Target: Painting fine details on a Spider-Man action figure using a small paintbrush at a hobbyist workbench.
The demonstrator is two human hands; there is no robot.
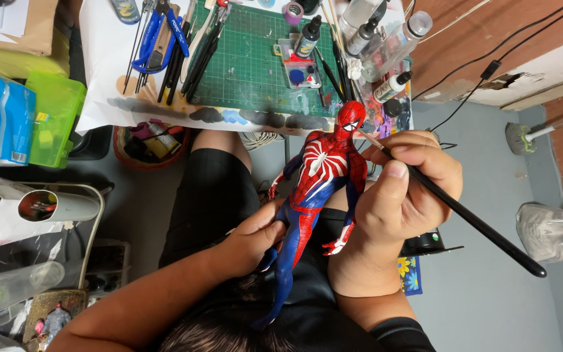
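figure (317, 179) beside table edge (229, 120), brush (470, 221) angled

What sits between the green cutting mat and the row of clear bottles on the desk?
In the head view, a small clear paint tray with blue and red wells lies between the green cutting mat and the clear bottles.

A red-and-blue plastic action figure (317, 189) is held above the lap, gripped at the legs by the left hand (255, 238). A long black-handled paintbrush (464, 215) is pinched in the right hand (402, 189), its tip seemingly at the figure's head. Behind lies a green cutting mat (249, 65).
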